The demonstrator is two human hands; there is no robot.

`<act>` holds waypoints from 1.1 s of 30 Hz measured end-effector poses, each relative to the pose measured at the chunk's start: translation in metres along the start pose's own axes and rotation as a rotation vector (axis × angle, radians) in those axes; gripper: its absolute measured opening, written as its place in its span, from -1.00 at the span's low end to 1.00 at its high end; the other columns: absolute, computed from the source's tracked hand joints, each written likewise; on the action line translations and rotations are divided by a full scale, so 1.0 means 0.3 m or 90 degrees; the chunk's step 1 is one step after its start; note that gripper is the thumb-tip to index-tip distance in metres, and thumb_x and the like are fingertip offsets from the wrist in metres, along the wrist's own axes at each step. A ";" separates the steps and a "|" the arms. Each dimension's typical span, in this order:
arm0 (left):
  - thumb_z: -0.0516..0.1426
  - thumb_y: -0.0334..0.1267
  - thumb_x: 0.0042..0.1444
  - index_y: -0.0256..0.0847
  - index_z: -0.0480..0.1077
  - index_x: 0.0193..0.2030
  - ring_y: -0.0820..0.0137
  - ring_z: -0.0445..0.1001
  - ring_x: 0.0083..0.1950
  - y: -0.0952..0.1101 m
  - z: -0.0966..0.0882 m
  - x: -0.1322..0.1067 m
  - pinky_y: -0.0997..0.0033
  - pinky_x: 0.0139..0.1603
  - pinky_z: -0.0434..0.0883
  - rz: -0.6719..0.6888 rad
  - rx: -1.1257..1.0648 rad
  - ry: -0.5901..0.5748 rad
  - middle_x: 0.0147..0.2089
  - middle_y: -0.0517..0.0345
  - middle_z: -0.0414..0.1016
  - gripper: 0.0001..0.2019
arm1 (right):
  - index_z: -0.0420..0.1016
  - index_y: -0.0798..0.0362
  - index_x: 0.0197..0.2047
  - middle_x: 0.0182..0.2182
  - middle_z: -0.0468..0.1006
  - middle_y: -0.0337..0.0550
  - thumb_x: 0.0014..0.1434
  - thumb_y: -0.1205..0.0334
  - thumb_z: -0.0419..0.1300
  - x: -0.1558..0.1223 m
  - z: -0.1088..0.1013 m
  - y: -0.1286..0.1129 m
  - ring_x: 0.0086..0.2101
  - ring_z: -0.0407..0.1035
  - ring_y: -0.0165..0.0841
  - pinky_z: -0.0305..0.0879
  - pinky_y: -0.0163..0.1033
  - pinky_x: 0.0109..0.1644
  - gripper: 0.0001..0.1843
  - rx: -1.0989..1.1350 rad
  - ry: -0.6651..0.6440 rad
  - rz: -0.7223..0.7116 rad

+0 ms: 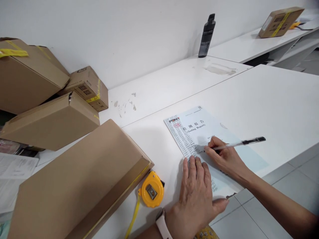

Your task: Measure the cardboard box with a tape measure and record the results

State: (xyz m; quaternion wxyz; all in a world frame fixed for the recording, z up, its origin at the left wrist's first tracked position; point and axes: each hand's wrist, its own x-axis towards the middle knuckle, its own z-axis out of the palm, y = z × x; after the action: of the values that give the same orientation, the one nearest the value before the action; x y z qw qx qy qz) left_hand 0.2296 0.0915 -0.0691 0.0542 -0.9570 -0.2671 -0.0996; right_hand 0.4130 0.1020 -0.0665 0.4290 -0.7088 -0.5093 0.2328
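A pale blue printed report (211, 124) lies on the white table, with "Testing Report" on its cover. My right hand (228, 157) is closed around a clear pen (238, 143) with a black cap on its upper end, its tip at the cover's printed lines. Flat on the report's lower left part and the table rests my left hand (195, 192), fingers stretched out and holding nothing. Left of that hand sits a yellow tape measure (152, 190), a length of its yellow tape drawn out toward me.
A large cardboard box (79, 179) stands close on the left, touching or nearly touching the tape measure. Several more boxes (32, 79) are stacked behind it. A dark bottle (207, 36) stands by the wall. Another box (280, 23) is on the far right counter.
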 end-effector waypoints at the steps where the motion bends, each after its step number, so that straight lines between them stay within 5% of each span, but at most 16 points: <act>1: -0.09 0.30 0.34 -0.54 0.26 0.38 -0.05 0.22 0.49 0.000 0.000 0.001 -0.10 0.51 0.14 -0.001 -0.001 0.000 0.40 -0.37 0.36 -0.15 | 0.14 -0.08 -0.50 -0.59 0.20 -0.33 0.23 0.12 0.16 0.000 0.000 0.000 -0.54 0.08 -0.40 0.07 -0.22 -0.48 -0.67 0.000 -0.001 -0.002; 14: -0.10 0.30 0.34 -0.54 0.28 0.36 -0.06 0.25 0.47 0.001 0.001 0.001 -0.10 0.50 0.19 -0.001 -0.003 0.007 0.38 -0.37 0.38 -0.15 | 0.25 -0.07 -0.41 -0.54 0.30 -0.31 0.32 0.08 0.16 0.002 0.003 0.033 -0.51 0.16 -0.36 0.11 -0.22 -0.46 -0.72 -0.010 0.036 0.014; 18: -0.06 0.29 0.33 -0.53 0.29 0.35 -0.05 0.27 0.46 -0.002 -0.004 0.007 -0.12 0.47 0.26 0.009 -0.017 0.016 0.38 -0.37 0.39 -0.16 | 0.43 -0.09 -0.07 -0.24 0.56 -0.15 0.39 0.11 0.09 0.012 -0.002 0.048 -0.29 0.43 -0.23 0.33 -0.16 -0.28 -0.85 -0.069 0.079 -0.035; 21: 0.01 0.26 0.32 -0.48 0.29 0.36 -0.04 0.23 0.49 -0.010 -0.027 -0.010 -0.12 0.45 0.29 -0.013 -0.047 0.025 0.41 -0.35 0.35 -0.21 | 0.49 -0.12 0.06 -0.02 0.56 -0.05 0.35 0.34 0.00 0.018 0.000 0.063 -0.02 0.44 -0.11 0.39 -0.04 -0.08 -0.66 -0.166 0.056 -0.139; 28: 0.11 -0.23 0.35 -0.17 0.41 0.21 0.08 0.32 0.42 -0.106 -0.091 -0.231 -0.12 0.33 0.40 -0.122 -0.074 0.200 0.30 -0.08 0.49 -0.68 | 0.54 -0.02 0.15 -0.08 0.62 0.05 0.24 0.57 -0.10 0.039 0.043 0.114 -0.12 0.42 -0.06 0.43 0.01 -0.17 -0.41 -0.305 0.074 -0.265; 31: 0.08 -0.40 0.32 -0.19 0.40 0.19 0.10 0.42 0.32 -0.153 -0.074 -0.344 -0.03 0.22 0.47 -0.197 -0.029 0.276 0.23 -0.13 0.52 -0.67 | 0.50 0.01 0.16 -0.20 0.65 0.02 0.30 0.53 -0.08 0.040 0.037 0.098 -0.21 0.47 -0.11 0.40 -0.08 -0.33 -0.48 -0.294 0.151 -0.278; 33: 0.09 -0.36 0.33 -0.26 0.33 0.29 0.04 0.43 0.30 -0.176 -0.050 -0.387 -0.04 0.15 0.52 -0.236 0.003 0.262 0.28 -0.23 0.46 -0.61 | 0.52 0.02 0.11 -0.26 0.65 0.00 0.35 0.46 0.00 0.023 0.027 0.065 -0.27 0.50 -0.13 0.38 -0.10 -0.38 -0.61 -0.266 0.244 -0.312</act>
State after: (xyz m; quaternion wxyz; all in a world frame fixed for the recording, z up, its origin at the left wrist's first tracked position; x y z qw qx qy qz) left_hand 0.1026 0.0760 -0.0774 0.0907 -0.8511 -0.4213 -0.2998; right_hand 0.4196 0.1091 -0.0866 0.4057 -0.6687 -0.6110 -0.1223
